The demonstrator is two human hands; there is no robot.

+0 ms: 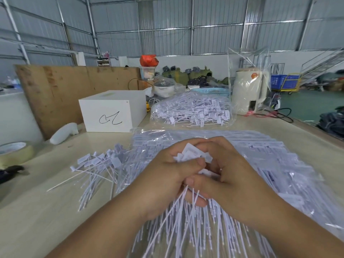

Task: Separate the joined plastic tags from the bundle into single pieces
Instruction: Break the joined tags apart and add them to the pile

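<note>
Bundle [193, 157] of joined white plastic tags held at centre, near edge of table [37, 211]. Left hand [167, 174] and right hand [229, 170] both wrap the flat heads, fingers curled tight round them, thumbs meeting in front. Thin tails [186, 220] fan down and toward the camera below the hands.

Under and behind the hands: a wide flat clear bag [279, 164], packed with rows of tags, lying on the table and running off right.

Left of it, loose tags [98, 168] in a small heap straight on the tabletop, touching the bag's left edge.

Far of the flat bag: a second clear bag [191, 110], heaped with jumbled tags.

Far left: white box [111, 110], closed, black scribble on front face; contents cannot be told. White bottle [64, 133] lies on its side beside it. Tape roll [14, 152] at left edge.

Far right: cream kettle [249, 90] upright inside a tall clear bag. Blue basket [212, 91] behind the jumbled bag; what is in it cannot be seen.
</note>
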